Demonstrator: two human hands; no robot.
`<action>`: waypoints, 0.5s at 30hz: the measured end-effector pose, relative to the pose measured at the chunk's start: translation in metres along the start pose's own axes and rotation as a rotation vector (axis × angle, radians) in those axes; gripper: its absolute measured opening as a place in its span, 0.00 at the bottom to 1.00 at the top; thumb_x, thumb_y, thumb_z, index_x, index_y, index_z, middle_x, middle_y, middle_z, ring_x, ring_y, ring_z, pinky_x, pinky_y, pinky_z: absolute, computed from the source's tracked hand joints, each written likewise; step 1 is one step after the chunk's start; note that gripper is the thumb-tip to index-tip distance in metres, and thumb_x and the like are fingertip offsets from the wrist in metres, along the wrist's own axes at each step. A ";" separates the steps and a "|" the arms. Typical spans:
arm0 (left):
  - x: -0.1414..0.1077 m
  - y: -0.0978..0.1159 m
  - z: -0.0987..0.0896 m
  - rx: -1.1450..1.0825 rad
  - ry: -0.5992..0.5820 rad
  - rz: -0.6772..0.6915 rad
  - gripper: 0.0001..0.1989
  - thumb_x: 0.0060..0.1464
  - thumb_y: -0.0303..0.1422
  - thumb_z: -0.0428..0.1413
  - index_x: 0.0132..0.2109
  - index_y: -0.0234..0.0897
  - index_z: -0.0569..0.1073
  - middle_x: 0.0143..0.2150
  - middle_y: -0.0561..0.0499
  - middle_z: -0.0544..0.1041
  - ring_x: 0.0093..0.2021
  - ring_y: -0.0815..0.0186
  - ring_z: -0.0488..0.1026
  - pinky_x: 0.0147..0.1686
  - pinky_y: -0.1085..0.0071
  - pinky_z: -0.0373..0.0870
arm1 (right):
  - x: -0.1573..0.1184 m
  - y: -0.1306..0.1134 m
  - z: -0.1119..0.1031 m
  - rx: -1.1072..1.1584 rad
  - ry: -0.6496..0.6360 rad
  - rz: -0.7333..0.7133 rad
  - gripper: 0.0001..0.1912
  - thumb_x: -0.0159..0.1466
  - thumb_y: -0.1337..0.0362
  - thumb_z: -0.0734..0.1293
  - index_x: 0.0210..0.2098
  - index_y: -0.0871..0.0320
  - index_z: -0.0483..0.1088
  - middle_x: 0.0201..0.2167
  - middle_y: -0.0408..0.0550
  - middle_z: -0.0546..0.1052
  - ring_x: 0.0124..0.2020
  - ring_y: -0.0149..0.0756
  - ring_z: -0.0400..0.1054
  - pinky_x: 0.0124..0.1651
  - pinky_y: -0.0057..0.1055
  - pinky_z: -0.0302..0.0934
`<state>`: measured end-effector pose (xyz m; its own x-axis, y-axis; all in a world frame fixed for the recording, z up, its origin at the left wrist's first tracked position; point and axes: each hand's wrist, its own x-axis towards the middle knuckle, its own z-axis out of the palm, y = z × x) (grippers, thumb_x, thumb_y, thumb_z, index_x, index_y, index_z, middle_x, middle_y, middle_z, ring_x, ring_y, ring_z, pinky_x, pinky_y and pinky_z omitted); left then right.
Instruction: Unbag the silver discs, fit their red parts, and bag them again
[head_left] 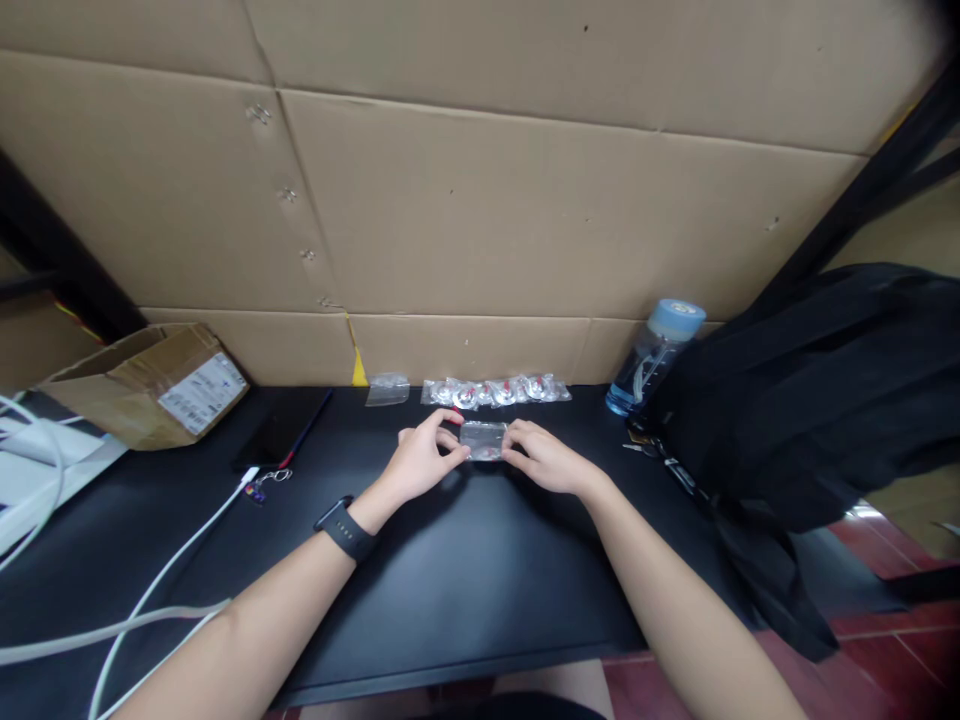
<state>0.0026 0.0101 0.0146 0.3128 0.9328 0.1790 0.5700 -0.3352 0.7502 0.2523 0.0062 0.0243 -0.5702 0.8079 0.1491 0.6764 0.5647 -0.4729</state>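
Between my hands is a small clear plastic bag (484,440), held level above the black table. My left hand (426,455), with a dark watch on its wrist, pinches the bag's left end. At the right end, the fingers of my right hand (544,455) are closed on it. A little red shows at the bag's lower edge, too small to make out. Just beyond lies a row of several clear packets (499,392) with round silvery and red pieces inside. Left of that row sits a flat clear bag (388,389).
An open cardboard box (150,390) stands at the left, near a phone (285,430) on a white cable (176,565). To the right are a blue-capped water bottle (652,360), keys (641,445) and a black backpack (810,390). A cardboard wall (465,220) closes off the back.
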 end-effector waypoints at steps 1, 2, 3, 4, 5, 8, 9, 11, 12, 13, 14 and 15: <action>0.000 0.000 0.000 -0.008 0.009 -0.012 0.19 0.55 0.36 0.61 0.52 0.47 0.66 0.32 0.60 0.83 0.43 0.61 0.81 0.56 0.62 0.59 | 0.000 -0.003 0.001 -0.029 0.005 0.017 0.11 0.73 0.62 0.60 0.38 0.57 0.72 0.42 0.49 0.73 0.44 0.38 0.68 0.52 0.36 0.60; 0.000 0.000 0.001 -0.001 0.018 -0.022 0.20 0.55 0.36 0.60 0.53 0.46 0.65 0.31 0.60 0.83 0.43 0.61 0.81 0.56 0.62 0.59 | 0.001 -0.006 0.002 -0.066 0.011 0.042 0.13 0.74 0.62 0.58 0.37 0.57 0.72 0.42 0.50 0.73 0.43 0.38 0.68 0.51 0.36 0.60; 0.000 0.000 0.003 0.019 0.024 -0.030 0.19 0.55 0.36 0.60 0.53 0.46 0.65 0.30 0.60 0.82 0.44 0.60 0.80 0.56 0.62 0.59 | 0.001 -0.009 0.004 -0.108 0.013 0.068 0.15 0.74 0.61 0.58 0.36 0.58 0.72 0.41 0.50 0.73 0.43 0.39 0.68 0.49 0.36 0.60; -0.001 0.000 0.004 0.050 0.028 -0.036 0.19 0.56 0.36 0.59 0.53 0.46 0.64 0.29 0.60 0.82 0.45 0.60 0.80 0.56 0.61 0.58 | 0.002 -0.012 0.006 -0.150 0.011 0.094 0.16 0.74 0.61 0.57 0.34 0.58 0.72 0.41 0.51 0.74 0.42 0.39 0.68 0.48 0.36 0.60; -0.001 0.000 0.006 0.088 0.034 -0.041 0.19 0.57 0.36 0.58 0.54 0.46 0.64 0.29 0.60 0.82 0.45 0.60 0.80 0.56 0.60 0.57 | 0.002 -0.015 0.008 -0.187 0.007 0.120 0.18 0.74 0.60 0.58 0.32 0.58 0.72 0.40 0.51 0.74 0.41 0.39 0.68 0.47 0.37 0.59; -0.004 -0.001 0.011 0.233 0.068 -0.027 0.20 0.59 0.37 0.57 0.56 0.45 0.63 0.30 0.59 0.80 0.41 0.59 0.78 0.54 0.57 0.54 | 0.004 -0.020 0.012 -0.255 0.049 0.199 0.15 0.72 0.58 0.62 0.30 0.57 0.71 0.39 0.51 0.74 0.40 0.41 0.67 0.45 0.37 0.59; -0.004 -0.002 0.012 0.288 0.088 -0.009 0.20 0.59 0.37 0.57 0.56 0.45 0.64 0.31 0.58 0.80 0.40 0.59 0.78 0.52 0.56 0.54 | 0.004 -0.020 0.013 -0.257 0.083 0.203 0.12 0.70 0.59 0.64 0.32 0.56 0.71 0.39 0.51 0.74 0.40 0.41 0.67 0.44 0.37 0.59; -0.005 -0.003 0.012 0.381 0.136 0.035 0.18 0.59 0.37 0.57 0.56 0.44 0.65 0.33 0.55 0.79 0.42 0.57 0.76 0.50 0.57 0.54 | 0.004 -0.022 0.013 -0.235 0.132 0.139 0.04 0.68 0.62 0.66 0.39 0.55 0.72 0.42 0.50 0.74 0.43 0.41 0.67 0.45 0.36 0.59; -0.005 -0.003 0.012 0.410 0.152 0.064 0.17 0.60 0.36 0.57 0.55 0.44 0.67 0.36 0.53 0.79 0.44 0.57 0.75 0.50 0.57 0.54 | 0.004 -0.023 0.012 -0.215 0.138 0.083 0.04 0.68 0.64 0.66 0.42 0.55 0.72 0.44 0.50 0.74 0.45 0.41 0.66 0.46 0.36 0.58; -0.005 -0.004 0.011 0.424 0.154 0.101 0.15 0.61 0.35 0.56 0.54 0.43 0.67 0.40 0.51 0.80 0.47 0.56 0.74 0.49 0.58 0.54 | 0.004 -0.024 0.012 -0.196 0.131 0.031 0.05 0.69 0.65 0.65 0.43 0.54 0.72 0.46 0.50 0.75 0.46 0.41 0.66 0.47 0.36 0.58; -0.005 -0.004 0.011 0.423 0.138 0.145 0.14 0.62 0.35 0.55 0.54 0.43 0.68 0.44 0.49 0.79 0.50 0.56 0.73 0.50 0.58 0.53 | 0.003 -0.025 0.012 -0.180 0.113 -0.008 0.06 0.70 0.64 0.64 0.44 0.54 0.72 0.46 0.49 0.75 0.47 0.41 0.66 0.48 0.37 0.57; -0.005 -0.003 0.010 0.412 0.103 0.195 0.13 0.64 0.34 0.54 0.55 0.44 0.68 0.49 0.48 0.79 0.53 0.56 0.72 0.50 0.58 0.53 | 0.003 -0.025 0.013 -0.168 0.095 -0.026 0.07 0.70 0.61 0.65 0.45 0.54 0.72 0.46 0.49 0.76 0.47 0.41 0.66 0.48 0.38 0.56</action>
<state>0.0065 0.0053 0.0050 0.3790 0.8485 0.3693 0.7688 -0.5108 0.3847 0.2278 -0.0081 0.0257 -0.5475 0.8002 0.2448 0.7346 0.5997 -0.3172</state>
